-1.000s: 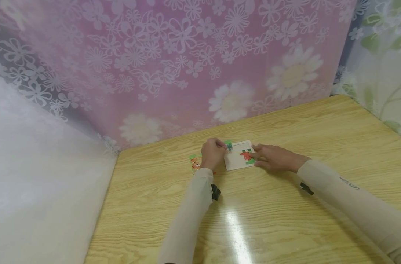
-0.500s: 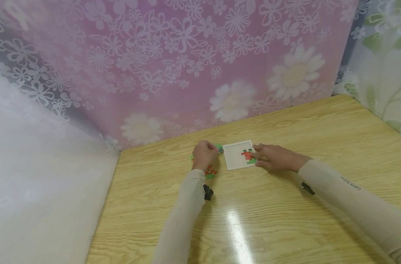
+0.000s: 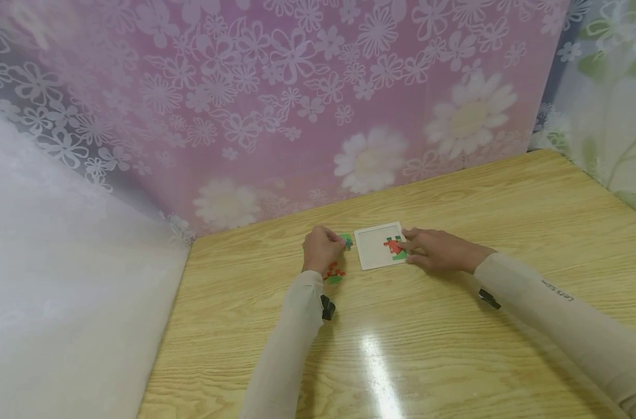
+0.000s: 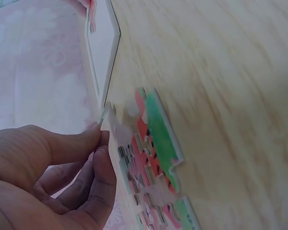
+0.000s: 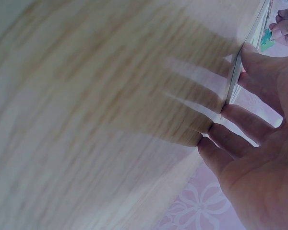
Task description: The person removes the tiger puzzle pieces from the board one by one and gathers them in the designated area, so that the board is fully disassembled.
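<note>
My left hand (image 3: 320,249) pinches a green jigsaw piece (image 3: 347,241) between thumb and fingers, just left of a white square puzzle tray (image 3: 371,250). The left wrist view shows that piece (image 4: 104,116) nearly edge-on at the fingertips. Inside the tray, at its right side, lies a red and green jigsaw section (image 3: 393,247). My right hand (image 3: 438,250) rests at the tray's right edge, one finger reaching onto that section. In the right wrist view its fingers are spread and fairly straight, touching the tray edge (image 5: 234,76) and the table.
Several loose red and green jigsaw pieces (image 3: 334,273) lie beside and partly behind my left hand; more of them (image 4: 158,143) show in the left wrist view. A wooden table (image 3: 427,331) carries everything. Floral curtains (image 3: 276,116) hang behind it.
My left hand has moved left from over the tray's upper left corner to beside the tray, carrying the green jigsaw piece, which has turned slightly. My right hand stays in place.
</note>
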`<state>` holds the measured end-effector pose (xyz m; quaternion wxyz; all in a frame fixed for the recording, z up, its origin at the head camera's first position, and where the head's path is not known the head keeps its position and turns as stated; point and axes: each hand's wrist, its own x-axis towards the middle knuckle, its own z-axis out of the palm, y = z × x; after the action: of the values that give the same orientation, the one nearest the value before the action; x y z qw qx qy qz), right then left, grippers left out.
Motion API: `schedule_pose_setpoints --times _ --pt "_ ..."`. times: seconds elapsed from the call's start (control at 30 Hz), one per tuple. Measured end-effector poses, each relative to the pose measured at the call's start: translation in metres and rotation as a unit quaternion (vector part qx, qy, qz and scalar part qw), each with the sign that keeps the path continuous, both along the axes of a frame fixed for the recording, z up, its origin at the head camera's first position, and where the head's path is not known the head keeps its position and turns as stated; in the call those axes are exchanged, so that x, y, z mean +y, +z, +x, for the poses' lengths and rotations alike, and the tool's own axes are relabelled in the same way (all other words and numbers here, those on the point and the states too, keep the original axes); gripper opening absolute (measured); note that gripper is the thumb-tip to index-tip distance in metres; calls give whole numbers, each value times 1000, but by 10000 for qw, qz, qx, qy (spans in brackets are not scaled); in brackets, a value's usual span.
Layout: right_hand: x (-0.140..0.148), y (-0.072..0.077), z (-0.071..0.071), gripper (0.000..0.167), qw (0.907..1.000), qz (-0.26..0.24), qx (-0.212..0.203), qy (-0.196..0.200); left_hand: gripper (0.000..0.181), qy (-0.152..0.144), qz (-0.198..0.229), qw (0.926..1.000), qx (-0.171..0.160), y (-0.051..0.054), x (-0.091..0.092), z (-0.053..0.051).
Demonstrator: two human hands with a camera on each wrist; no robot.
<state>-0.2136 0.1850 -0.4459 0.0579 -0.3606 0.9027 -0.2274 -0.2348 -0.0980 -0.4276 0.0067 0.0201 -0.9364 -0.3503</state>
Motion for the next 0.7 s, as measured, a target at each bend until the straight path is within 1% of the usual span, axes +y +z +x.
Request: schedule_pose_setpoints --times 0.17,0.47,0.7 --pt "0 1 1 38 10000 37 -9 -23 11 -49 -99 9999 -32 1 0 2" --pt "-2 6 4 41 10000 67 12 -12 12 -9 -293 9995 -107 1 0 2" --pt "-2 5 5 39 10000 22 64 6 10 -87 -403 9991 24 1 3 2"
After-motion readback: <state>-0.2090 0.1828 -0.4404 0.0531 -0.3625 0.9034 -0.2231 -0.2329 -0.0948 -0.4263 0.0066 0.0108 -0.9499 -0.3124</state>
